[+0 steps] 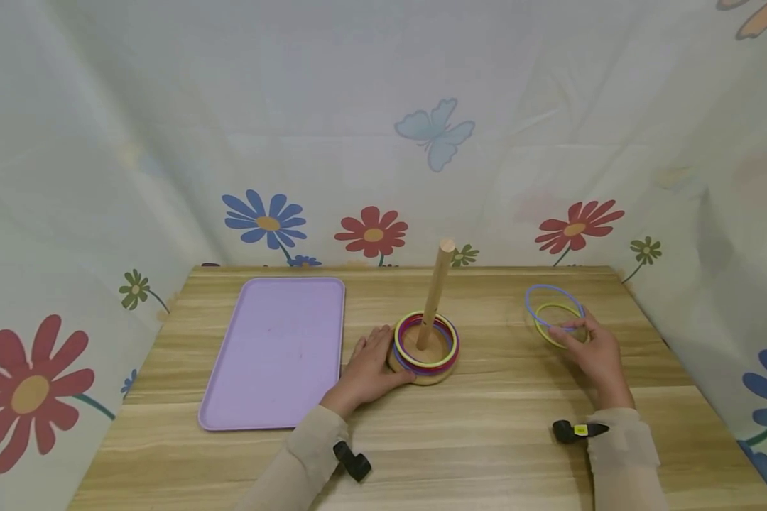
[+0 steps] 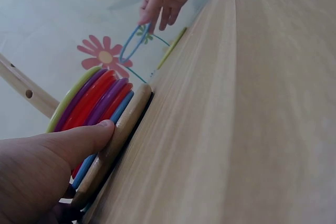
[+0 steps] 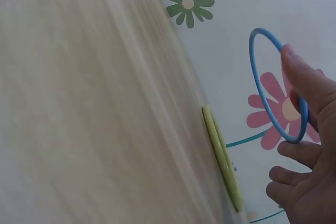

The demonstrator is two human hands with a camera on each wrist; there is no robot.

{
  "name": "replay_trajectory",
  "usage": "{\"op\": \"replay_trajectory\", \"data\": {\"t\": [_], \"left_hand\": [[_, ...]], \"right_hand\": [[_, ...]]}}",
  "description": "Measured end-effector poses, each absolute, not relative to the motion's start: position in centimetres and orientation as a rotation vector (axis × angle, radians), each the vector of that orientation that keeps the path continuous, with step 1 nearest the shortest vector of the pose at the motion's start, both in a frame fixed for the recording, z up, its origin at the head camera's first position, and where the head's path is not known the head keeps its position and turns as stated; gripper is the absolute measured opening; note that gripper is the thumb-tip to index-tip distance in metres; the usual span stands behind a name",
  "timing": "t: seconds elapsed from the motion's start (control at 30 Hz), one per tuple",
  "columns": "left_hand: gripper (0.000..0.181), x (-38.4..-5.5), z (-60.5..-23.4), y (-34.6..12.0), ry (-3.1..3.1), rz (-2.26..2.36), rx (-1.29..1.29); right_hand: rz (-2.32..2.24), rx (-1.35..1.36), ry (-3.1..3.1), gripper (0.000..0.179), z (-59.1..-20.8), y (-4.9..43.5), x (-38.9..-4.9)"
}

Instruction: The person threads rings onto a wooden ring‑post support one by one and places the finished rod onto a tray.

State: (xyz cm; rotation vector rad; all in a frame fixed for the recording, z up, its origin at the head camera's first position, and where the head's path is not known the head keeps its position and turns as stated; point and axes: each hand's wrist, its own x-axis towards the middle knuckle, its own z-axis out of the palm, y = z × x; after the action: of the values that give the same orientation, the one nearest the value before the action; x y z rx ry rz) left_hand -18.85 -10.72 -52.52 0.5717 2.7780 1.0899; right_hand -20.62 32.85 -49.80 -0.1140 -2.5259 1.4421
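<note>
A wooden ring-toss stand with an upright post (image 1: 437, 291) sits near the table's middle. Stacked around the post on its round base (image 2: 134, 111) are several rings, with a yellow ring (image 2: 73, 95) on top and red, purple and blue ones below. My left hand (image 1: 372, 367) grips the stand's left side, its thumb against the edge of the base and lower rings. Over at the right, my right hand (image 1: 593, 356) pinches a blue ring (image 3: 254, 72) between thumb and fingers, tilted above the table. Below it a yellow ring (image 3: 220, 156) lies on the tabletop.
A flat lilac tray (image 1: 275, 348) lies left of the stand, close to my left forearm. The wooden table (image 1: 486, 433) meets a flower-printed curtain (image 1: 518, 177) at its back and sides. Each wrist carries a small black device.
</note>
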Motion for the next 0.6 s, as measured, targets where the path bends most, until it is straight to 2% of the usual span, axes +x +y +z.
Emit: {"op": "replay_trajectory", "data": {"t": [0.27, 0.6], "left_hand": [[0.104, -18.8, -52.4, -10.7, 2.773, 1.115, 0.580], [0.104, -18.8, -52.6, -10.7, 2.783, 1.113, 0.584]], "right_hand": [[1.519, -0.161, -2.458, 0.045, -48.1, 32.1, -20.2], [1.531, -0.074, -2.370, 0.035, -45.2, 30.9, -19.6]]}}
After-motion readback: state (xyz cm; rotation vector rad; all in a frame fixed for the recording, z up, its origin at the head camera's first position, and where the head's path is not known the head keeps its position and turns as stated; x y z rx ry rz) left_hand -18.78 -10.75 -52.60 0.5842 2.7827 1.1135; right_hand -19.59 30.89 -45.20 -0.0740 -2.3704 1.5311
